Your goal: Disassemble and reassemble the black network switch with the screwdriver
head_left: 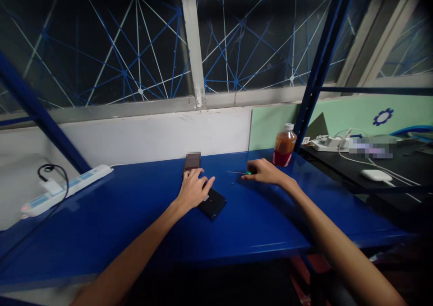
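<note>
Gripping a green-handled screwdriver [248, 173], the right hand [264, 171] is pointing the shaft [236, 172] leftward; the left hand [193, 188] is lying over a black case [216, 203] on the blue table [101, 206], and I can't tell whether it's gripping.

No words or numbers can be read. At three o'clock, a dark blue gear sign [383, 117] stands on a pale green panel [411, 105]; white lettering [306, 140] toward its eight-thirty is illegible.

A blue table [135, 220] (glossy) bears a black object [215, 203] and bottle [283, 151].
</note>
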`<state>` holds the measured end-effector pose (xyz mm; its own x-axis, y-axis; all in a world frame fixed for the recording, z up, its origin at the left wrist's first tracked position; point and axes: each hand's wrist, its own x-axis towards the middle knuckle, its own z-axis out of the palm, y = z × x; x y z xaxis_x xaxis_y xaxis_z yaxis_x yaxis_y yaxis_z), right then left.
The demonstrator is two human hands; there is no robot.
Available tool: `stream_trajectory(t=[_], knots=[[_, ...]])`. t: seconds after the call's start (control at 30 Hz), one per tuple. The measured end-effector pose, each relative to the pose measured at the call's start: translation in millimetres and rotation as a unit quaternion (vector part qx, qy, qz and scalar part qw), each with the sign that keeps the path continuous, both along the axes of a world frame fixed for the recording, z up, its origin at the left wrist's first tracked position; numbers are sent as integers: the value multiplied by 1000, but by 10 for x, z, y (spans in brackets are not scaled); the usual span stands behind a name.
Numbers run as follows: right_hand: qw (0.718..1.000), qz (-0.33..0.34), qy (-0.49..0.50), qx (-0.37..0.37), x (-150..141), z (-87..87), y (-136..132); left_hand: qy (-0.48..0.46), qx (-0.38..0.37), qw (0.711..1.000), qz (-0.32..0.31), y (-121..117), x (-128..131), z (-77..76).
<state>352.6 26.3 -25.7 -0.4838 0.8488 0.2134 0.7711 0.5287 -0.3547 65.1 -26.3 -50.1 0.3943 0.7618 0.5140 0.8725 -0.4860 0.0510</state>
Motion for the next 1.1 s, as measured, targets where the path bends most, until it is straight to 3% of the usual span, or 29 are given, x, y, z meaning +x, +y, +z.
stream_trajectory(t=[0.07, 0.13, 0.33, 0.4, 0.47, 0.53, 0.6, 1.1], knots=[[1000, 2, 3, -2, -9, 7, -10, -4, -51, 993, -105, 4, -45, 28], [1000, 6, 8, -6, -15, 19, -21, -13, -81, 987, -140, 2, -67, 40], [995, 53, 18, -85, -7, 20, -22, -29, -26, 999, 14, 7, -38, -11], [989, 60, 27, -130, -8, 4, -20, -21, -31, 999, -6, 1, -52, -3], [984, 58, 33, -163, -17, -5, -29, 6, -51, 996, -74, -21, -68, 19], [982, 57, 32, -179, -31, 1, -51, 46, -74, 986, -140, -51, -66, 34], [981, 62, 29, -181, -44, 21, -81, 67, -78, 981, -163, -75, -46, 28], [975, 95, 23, -201, -83, 8, -95, 97, -46, 986, -131, -90, 17, -46]])
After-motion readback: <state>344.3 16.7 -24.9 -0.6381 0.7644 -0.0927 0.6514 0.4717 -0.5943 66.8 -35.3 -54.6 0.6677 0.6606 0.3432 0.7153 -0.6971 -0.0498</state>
